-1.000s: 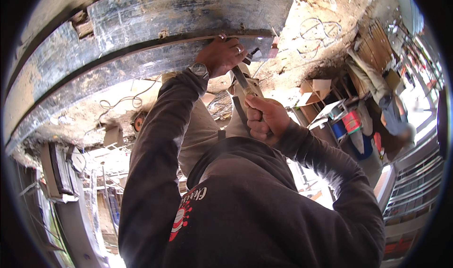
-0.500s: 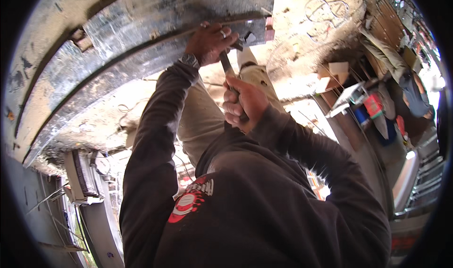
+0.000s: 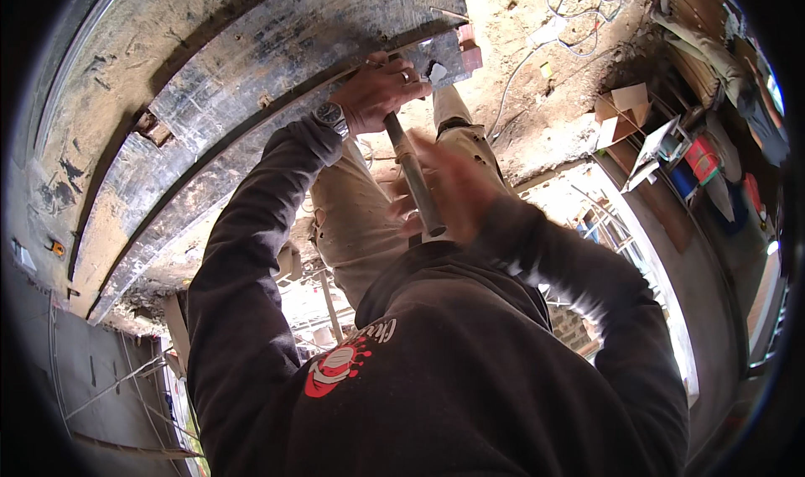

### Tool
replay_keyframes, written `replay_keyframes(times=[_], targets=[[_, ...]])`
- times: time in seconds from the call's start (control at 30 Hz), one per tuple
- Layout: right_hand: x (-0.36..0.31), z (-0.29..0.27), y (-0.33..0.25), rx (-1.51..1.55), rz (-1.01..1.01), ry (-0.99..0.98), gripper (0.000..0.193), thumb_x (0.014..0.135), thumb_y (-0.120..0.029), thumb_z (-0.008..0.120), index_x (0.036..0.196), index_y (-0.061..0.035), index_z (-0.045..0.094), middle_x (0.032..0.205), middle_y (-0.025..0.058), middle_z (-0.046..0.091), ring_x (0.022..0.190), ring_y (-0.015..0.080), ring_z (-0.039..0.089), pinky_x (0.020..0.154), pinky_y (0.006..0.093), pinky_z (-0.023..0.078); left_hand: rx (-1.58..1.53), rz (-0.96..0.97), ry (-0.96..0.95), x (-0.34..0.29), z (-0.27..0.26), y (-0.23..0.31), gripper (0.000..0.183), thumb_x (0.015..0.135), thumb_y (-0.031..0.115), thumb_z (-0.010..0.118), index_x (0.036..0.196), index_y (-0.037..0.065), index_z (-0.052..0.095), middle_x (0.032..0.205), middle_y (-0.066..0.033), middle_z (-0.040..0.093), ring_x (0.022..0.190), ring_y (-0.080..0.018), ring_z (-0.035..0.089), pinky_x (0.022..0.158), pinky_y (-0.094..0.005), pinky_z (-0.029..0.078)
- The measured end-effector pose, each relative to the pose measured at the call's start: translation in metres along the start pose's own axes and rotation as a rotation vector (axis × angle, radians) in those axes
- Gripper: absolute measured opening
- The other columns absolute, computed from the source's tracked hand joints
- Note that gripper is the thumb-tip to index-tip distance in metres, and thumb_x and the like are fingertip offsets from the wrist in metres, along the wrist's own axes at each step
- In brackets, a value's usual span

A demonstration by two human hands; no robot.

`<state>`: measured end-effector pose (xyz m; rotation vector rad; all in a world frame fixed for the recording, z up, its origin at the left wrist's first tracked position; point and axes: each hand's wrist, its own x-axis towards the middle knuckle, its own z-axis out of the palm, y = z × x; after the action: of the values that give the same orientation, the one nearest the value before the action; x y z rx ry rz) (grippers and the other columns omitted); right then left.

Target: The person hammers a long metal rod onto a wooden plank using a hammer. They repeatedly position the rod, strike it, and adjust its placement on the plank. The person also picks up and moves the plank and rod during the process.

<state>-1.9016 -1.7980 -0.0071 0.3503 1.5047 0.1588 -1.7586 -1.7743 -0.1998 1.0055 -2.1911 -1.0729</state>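
Note:
My left hand [image 3: 381,95], with a ring and a wristwatch, is closed around the upper part of a tool with a straight, dark grey round handle [image 3: 418,179]. The hand lies against the near edge of a long, worn dark panel [image 3: 293,41]; the tool's far end is mostly hidden by my fingers. My right hand [image 3: 449,183] is blurred beside the lower handle. Its fingers look spread, some showing behind the handle, and the handle's butt end shows bare. A small pale patch [image 3: 437,72] and a reddish block [image 3: 470,47] are at the panel's right end.
A looped cable [image 3: 587,24] lies on the dirt ground [image 3: 511,74] at the upper right. An open cardboard box [image 3: 622,112] and a red item [image 3: 703,158] are at the right. A square hole [image 3: 153,129] shows in the panel. My legs [image 3: 352,217] stand below.
My right hand has loosened from its wrapped grip, baring the lower handle. My left hand has shifted onto the tool's upper part. The view has turned slightly.

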Motion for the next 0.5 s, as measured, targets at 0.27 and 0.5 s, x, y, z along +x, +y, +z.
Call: replay_keyframes(times=[0.27, 0.5], targets=[[-0.004, -0.041, -0.052, -0.165, -0.047, 0.300, 0.071, 0.089, -0.047, 0.062, 0.139, -0.0062, 0.033, 0.123, 0.0180, 0.053, 0.095, 0.0315, 0.058, 0.080, 0.0488, 0.048, 0.039, 0.073, 0.028, -0.010, 0.013, -0.011, 0.043, 0.072, 0.018, 0.065, 0.115, 0.016, 0.058, 0.103, -0.0005, 0.060, 0.106, -0.0192, 0.054, 0.097, -0.0410, 0.035], [0.016, -0.054, 0.035, 0.015, 0.162, 0.136, 0.089, 0.083, -0.059, 0.066, 0.147, -0.0093, 0.028, 0.138, 0.0208, 0.043, 0.116, 0.0356, 0.051, 0.096, 0.0569, 0.040, -0.020, 0.055, 0.082, -0.012, 0.021, -0.009, 0.038, 0.078, 0.018, 0.061, 0.116, 0.017, 0.063, 0.102, 0.0005, 0.064, 0.105, -0.0171, 0.057, 0.103, -0.0474, 0.030]])
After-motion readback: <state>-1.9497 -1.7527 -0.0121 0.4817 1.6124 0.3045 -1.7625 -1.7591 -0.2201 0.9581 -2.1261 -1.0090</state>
